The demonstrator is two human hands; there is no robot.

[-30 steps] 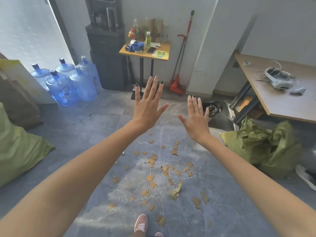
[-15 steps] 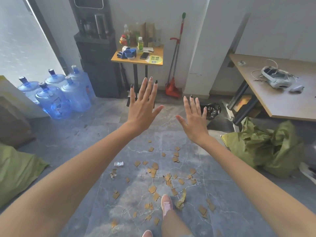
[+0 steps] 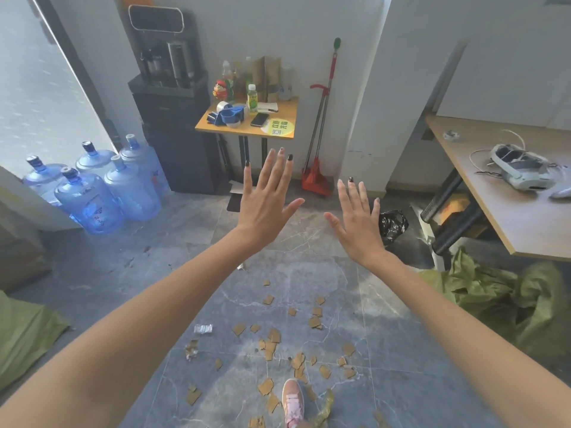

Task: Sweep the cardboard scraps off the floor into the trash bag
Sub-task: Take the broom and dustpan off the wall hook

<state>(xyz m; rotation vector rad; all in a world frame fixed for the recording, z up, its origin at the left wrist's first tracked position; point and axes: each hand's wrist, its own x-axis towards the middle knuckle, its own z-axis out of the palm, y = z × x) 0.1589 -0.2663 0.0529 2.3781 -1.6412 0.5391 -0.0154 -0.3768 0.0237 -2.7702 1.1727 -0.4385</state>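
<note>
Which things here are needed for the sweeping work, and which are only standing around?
For the job: cardboard scraps, broom and dustpan, black trash bag.

Lying about: water bottles, small table, headset, green sacks.

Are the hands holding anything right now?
No. The left hand and right hand are both open and empty, fingers spread in the air. The broom leans untouched against the wall.
</note>
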